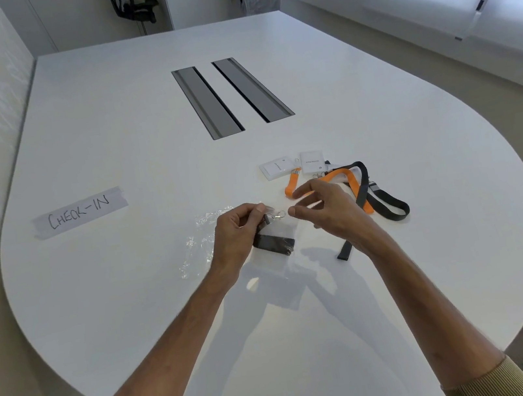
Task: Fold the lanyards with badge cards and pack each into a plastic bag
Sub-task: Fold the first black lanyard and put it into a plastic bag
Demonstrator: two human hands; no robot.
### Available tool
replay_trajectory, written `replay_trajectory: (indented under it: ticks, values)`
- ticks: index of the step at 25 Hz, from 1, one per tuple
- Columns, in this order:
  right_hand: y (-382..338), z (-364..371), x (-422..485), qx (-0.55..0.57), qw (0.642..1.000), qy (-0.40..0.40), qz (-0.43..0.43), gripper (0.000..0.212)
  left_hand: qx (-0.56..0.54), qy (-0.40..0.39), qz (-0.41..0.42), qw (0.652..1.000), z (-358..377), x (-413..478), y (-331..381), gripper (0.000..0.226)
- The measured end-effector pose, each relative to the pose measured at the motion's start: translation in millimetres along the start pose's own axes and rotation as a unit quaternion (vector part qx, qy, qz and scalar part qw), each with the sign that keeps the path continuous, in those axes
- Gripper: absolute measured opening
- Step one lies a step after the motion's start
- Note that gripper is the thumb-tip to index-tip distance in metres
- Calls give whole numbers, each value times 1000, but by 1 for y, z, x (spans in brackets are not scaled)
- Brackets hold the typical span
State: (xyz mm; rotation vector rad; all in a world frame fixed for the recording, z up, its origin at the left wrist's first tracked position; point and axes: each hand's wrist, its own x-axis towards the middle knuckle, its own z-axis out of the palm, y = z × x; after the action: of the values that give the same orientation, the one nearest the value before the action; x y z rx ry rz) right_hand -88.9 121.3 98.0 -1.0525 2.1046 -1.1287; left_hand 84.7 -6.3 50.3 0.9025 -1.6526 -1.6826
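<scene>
Head camera view, looking down on a white rounded table (169, 315) with two bare forearms reaching in from the near edge. The left hand (238, 235) is near the middle of the table, its fingers curled and its thumb and forefinger pinching the top of a folded dark lanyard (274, 244), just below its metal clip (277, 216). The lanyard lies against a clear plastic bag (284, 228); whether it is fully inside is hard to tell. The right hand (327, 211) hovers just right of the clip, fingers apart and loosely bent, holding nothing. Left of the left hand lie more crumpled clear bags (203, 238). Just beyond the right hand sit two white badge cards (274, 169), side by side, with an orange lanyard (292, 186) and a black lanyard (390, 208) tangled to their right. A tape label (79, 213) reading "CHECK-IN" is stuck to the table at the left. Two long grey cable slots (207, 100) run down the far middle of the table.
</scene>
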Motion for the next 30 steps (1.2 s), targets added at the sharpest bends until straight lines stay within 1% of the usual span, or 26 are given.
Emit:
replay_trajectory:
  ticks: [1,3,5,7,9,11,12,13,15,17,18,19,21,25,28,30]
  values:
    - [1,1,0,6,1000,-10,23,26,-2,3,0,1000,0,0,0,23]
    - [4,4,0,33,998,-8,44,21,-4,11,-6,1000,2,1,-1,24]
    - [5,7,0,49,998,5,44,18,-3,25,-11,1000,4,1,-2,25]
    - [4,9,1,39,998,20,39,17,-21,23,-25,999,6,1,-2,25]
    - [2,10,2,27,998,32,39,18,-42,18,-40,998,7,1,-1,22]
    - [0,11,2,25,998,48,35,19,-26,33,-37,998,8,-2,-1,17]
    - [-1,11,3,25,998,58,32,20,8,41,-15,999,8,-5,-1,22]
    - [-2,10,3,26,997,67,28,21,49,43,17,998,9,-9,-3,31]
    - [-6,10,4,27,996,85,22,20,112,20,76,991,15,-20,-9,56]
    - [-13,13,4,35,995,94,17,18,149,-14,97,984,26,-33,-12,74]
    - [-16,15,3,44,994,94,13,17,162,-23,99,982,32,-38,-13,76]
    - [-19,18,2,56,994,92,11,15,168,-22,97,981,37,-40,-12,75]
    - [-23,22,1,77,994,79,4,14,167,-1,88,982,42,-39,-7,63]
    - [-27,25,1,143,989,47,-1,27,140,8,76,987,41,-32,-3,37]
    - [-25,19,1,179,981,79,-13,29,96,15,31,995,36,-29,-3,31]
    - [-19,16,4,185,976,114,-27,26,63,12,-2,998,31,-28,-1,34]
